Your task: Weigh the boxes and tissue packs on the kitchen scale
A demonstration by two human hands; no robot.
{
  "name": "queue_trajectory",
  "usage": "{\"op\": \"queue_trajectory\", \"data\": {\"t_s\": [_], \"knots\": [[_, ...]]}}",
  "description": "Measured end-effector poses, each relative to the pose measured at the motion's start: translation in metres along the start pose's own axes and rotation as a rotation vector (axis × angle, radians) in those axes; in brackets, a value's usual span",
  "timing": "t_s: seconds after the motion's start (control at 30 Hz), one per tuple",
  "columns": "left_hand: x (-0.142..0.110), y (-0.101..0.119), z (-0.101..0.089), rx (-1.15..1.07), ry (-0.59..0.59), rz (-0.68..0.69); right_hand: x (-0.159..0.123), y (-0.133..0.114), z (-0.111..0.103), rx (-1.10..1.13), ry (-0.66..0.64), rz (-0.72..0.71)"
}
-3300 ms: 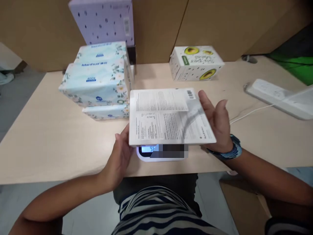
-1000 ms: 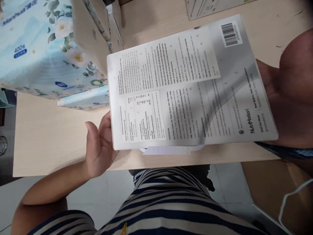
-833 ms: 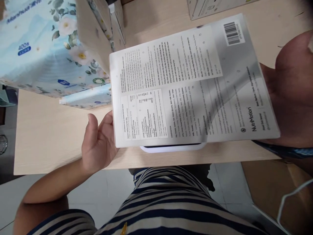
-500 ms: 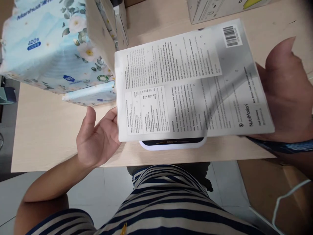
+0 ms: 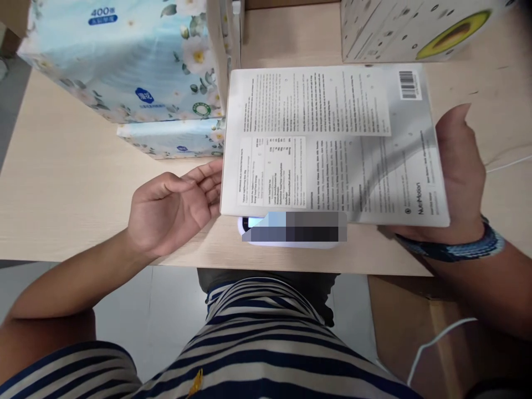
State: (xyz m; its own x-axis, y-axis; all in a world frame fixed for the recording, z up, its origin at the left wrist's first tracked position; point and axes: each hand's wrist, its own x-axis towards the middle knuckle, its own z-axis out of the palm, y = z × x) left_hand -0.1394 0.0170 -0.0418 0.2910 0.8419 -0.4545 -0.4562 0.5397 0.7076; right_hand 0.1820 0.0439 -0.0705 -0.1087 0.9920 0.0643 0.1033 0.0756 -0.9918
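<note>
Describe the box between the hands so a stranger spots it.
Over the pale table, right of the blue floral tissue packs, look between the left hand and right hand. There is a flat white-and-grey box bearing small print and a barcode; the box behind shows an avocado.

Prob. an office or small workroom, can't tell which; pale wood-look desk [image 5: 70,194] w/ tissue packs [image 5: 124,61] & avocado-print box [image 5: 386,33]; light tiled flr [image 5: 128,305] below, w/ brown cardboard [image 5: 399,316] & white cable [image 5: 440,333] near desk's front edge.
</note>
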Motion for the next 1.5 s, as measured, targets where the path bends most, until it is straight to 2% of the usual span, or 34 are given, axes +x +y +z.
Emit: {"op": "queue_trajectory", "data": {"t_s": [0.2, 0.47, 0.8, 0.87, 1.0, 1.07, 1.27, 1.5], "knots": [[0.0, 0.0, 0.003, 0.047, 0.082, -0.004, 0.002, 0.004, -0.004, 0.008, -0.011, 0.001], [0.001, -0.001, -0.005, 0.039, -0.023, 0.014, 0.0, 0.001, -0.002, 0.018, 0.02, 0.016], [0.001, 0.004, -0.011, 0.051, -0.099, 0.036, -0.003, -0.005, -0.021, 0.087, -0.118, 0.097], [0.002, 0.005, -0.012, 0.033, -0.098, 0.02, -0.004, -0.013, -0.017, 0.12, -0.068, 0.16], [0.003, 0.007, -0.014, -0.024, -0.113, -0.031, -0.007, -0.038, -0.001, 0.203, 0.119, 0.451], [0.004, 0.008, -0.014, -0.047, -0.116, -0.044, -0.007, -0.045, 0.003, 0.234, 0.162, 0.536], [0.001, 0.01, -0.007, -0.044, -0.06, -0.052, -0.007, -0.042, 0.0, 0.215, 0.286, 0.514], [-0.002, 0.011, 0.0, -0.045, -0.022, -0.036, -0.007, -0.04, -0.002, 0.184, 0.156, 0.46]]}}
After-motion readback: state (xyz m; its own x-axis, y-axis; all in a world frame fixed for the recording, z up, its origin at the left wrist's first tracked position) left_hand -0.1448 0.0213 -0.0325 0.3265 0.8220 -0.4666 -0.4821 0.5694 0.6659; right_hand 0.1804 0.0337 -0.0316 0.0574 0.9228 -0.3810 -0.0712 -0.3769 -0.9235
